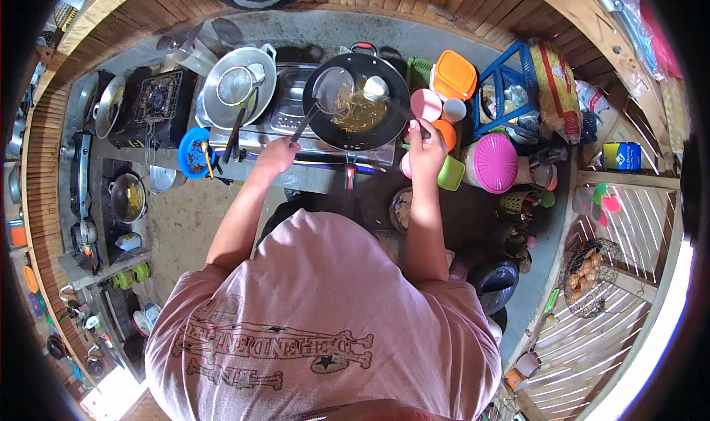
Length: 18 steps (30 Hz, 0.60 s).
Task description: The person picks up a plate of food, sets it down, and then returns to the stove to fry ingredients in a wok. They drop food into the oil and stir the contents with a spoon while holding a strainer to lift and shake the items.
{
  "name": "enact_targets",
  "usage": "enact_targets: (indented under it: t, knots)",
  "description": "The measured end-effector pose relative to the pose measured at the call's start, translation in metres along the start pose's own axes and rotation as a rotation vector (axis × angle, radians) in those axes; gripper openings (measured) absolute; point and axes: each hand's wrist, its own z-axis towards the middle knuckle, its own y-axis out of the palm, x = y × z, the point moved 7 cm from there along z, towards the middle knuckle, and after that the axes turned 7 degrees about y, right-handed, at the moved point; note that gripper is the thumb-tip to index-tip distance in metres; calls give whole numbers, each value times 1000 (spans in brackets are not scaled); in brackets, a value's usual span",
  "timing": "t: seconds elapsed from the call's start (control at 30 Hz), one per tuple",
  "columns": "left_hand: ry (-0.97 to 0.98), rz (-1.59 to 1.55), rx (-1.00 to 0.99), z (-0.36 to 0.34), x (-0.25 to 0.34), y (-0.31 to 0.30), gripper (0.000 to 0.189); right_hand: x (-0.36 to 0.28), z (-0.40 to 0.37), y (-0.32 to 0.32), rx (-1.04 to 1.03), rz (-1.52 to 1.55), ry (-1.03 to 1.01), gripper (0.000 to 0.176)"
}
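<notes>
My left hand (276,157) is closed around the dark handle of a wire mesh strainer (333,85), whose round basket hangs over the left side of a black wok (318,121). Thin brown strips of food (355,113) lie in liquid at the bottom of the wok. My right hand (427,153) grips the handle of a metal utensil with a shiny rounded head (376,88). That head is at the right inside of the wok; whether it is a ladle or a turner I cannot make out. The wok sits on a steel stove (285,125).
To the left, a large metal basin (211,99) bears a second strainer (235,86), near a blue bowl (189,155). Stacked plastic containers, including an orange-lidded box (455,73), crowd the wok's right. A pink-lidded tub (495,162) and a blue rack (509,99) stand beyond.
</notes>
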Motion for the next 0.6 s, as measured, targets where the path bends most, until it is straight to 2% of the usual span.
enact_targets:
  t: [0.07, 0.33, 0.4, 0.47, 0.53, 0.6]
  knots:
    - [8, 24, 17, -2, 4, -3, 34, -22, 1, -8, 73, -198, -220, 20]
    - [27, 11, 23, -5, 2, -3, 35, -18, 4, -9, 83, -346, -218, 23]
    - [31, 42, 31, -3, 0, 0, 34, -10, 3, -3, 51, -369, -142, 24]
    - [37, 73, 34, -2, 1, 1, 34, 2, 2, 5, 42, -302, -153, 25]
    - [33, 42, 29, -7, 11, -4, 34, 18, 0, 16, -54, -112, -26, 23]
    - [25, 28, 32, -5, 8, -2, 34, 25, -1, 18, -56, -21, -27, 22]
